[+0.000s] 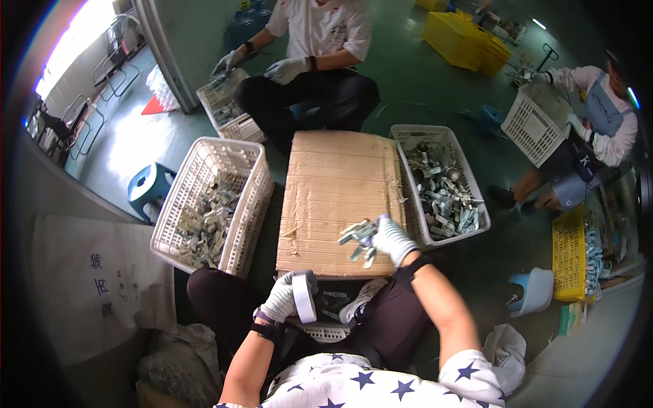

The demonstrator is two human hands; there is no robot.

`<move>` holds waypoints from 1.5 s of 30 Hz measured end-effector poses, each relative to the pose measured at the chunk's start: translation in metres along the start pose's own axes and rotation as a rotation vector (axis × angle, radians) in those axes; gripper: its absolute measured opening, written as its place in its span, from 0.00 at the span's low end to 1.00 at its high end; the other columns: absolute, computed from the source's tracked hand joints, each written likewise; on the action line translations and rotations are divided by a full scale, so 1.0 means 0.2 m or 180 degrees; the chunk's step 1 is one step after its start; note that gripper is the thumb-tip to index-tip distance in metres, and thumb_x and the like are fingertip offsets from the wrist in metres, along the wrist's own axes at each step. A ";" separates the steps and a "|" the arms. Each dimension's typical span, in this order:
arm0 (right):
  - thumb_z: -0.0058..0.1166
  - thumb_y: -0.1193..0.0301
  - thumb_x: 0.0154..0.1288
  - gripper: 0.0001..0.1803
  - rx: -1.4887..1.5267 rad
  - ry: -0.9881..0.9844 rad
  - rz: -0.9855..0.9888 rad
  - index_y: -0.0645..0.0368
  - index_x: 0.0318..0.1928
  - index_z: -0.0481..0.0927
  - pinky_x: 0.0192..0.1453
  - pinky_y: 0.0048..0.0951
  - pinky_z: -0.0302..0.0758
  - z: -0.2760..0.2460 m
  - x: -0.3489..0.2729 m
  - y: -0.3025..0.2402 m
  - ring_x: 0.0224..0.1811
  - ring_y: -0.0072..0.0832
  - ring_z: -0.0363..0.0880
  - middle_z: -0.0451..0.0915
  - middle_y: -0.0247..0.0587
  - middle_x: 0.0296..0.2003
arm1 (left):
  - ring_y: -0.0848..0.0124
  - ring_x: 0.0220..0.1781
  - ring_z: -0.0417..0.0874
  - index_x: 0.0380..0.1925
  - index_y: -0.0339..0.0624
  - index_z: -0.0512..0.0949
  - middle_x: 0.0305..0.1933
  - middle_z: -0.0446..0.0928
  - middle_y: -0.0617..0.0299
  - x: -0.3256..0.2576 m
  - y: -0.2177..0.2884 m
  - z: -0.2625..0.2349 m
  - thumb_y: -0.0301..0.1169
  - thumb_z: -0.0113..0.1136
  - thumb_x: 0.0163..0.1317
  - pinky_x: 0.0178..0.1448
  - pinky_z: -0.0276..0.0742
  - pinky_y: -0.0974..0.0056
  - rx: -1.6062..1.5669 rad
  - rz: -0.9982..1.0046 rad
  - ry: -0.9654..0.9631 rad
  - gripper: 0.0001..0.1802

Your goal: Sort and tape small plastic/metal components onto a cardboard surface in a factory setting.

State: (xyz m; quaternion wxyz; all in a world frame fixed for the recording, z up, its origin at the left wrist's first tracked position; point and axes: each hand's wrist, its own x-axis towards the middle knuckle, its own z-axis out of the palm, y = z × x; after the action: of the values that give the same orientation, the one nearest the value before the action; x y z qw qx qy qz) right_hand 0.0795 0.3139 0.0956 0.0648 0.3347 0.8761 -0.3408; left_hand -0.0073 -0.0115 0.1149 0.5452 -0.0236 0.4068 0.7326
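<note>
Bundle of small metal parts (358,239) gripped in gloved right hand (391,238), fingers curled tight round it, over near right corner of cardboard sheet (337,197). Gloved left hand (284,298) just below sheet's near edge, fingers wrapped round roll of white tape (305,296). White basket of metal parts (441,182) touching sheet's right side. Second white basket (211,202) left of sheet, partly filled. Seated person in white shirt (320,27) beyond sheet's far edge.
</note>
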 end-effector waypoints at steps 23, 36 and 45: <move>0.66 0.35 0.38 0.65 0.0781 0.0566 0.0637 0.69 0.65 0.54 0.47 0.40 0.77 0.50 -0.13 0.03 0.46 0.49 0.80 0.80 0.62 0.42 | 0.72 0.45 0.80 0.50 0.38 0.76 0.45 0.79 0.62 0.32 0.04 0.16 0.14 0.50 0.48 0.52 0.76 0.67 0.0641 0.0084 -0.0287 0.26; 0.68 0.70 0.54 0.34 0.2133 -0.0357 -0.0238 0.63 0.56 0.61 0.45 0.25 0.76 0.32 -0.26 0.05 0.37 0.23 0.77 0.79 0.37 0.39 | 0.76 0.33 0.78 0.41 0.37 0.77 0.34 0.79 0.63 0.46 0.06 0.22 0.29 0.60 0.58 0.36 0.76 0.73 -0.0199 -0.0691 -0.0430 0.12; 0.52 0.68 0.65 0.15 0.1229 0.0111 -0.0382 0.58 0.49 0.68 0.29 0.26 0.72 0.11 -0.37 -0.02 0.24 0.23 0.73 0.74 0.36 0.31 | 0.68 0.34 0.80 0.41 0.40 0.77 0.33 0.79 0.61 0.42 0.10 0.20 0.28 0.62 0.51 0.38 0.76 0.68 0.3004 0.1361 -0.1033 0.15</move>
State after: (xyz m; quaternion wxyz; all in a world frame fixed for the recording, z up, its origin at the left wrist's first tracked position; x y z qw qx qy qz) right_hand 0.1312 0.2582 0.1065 -0.0362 0.2940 0.8139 -0.4999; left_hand -0.0411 0.0777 0.1135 0.3911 0.4206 0.5979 0.5591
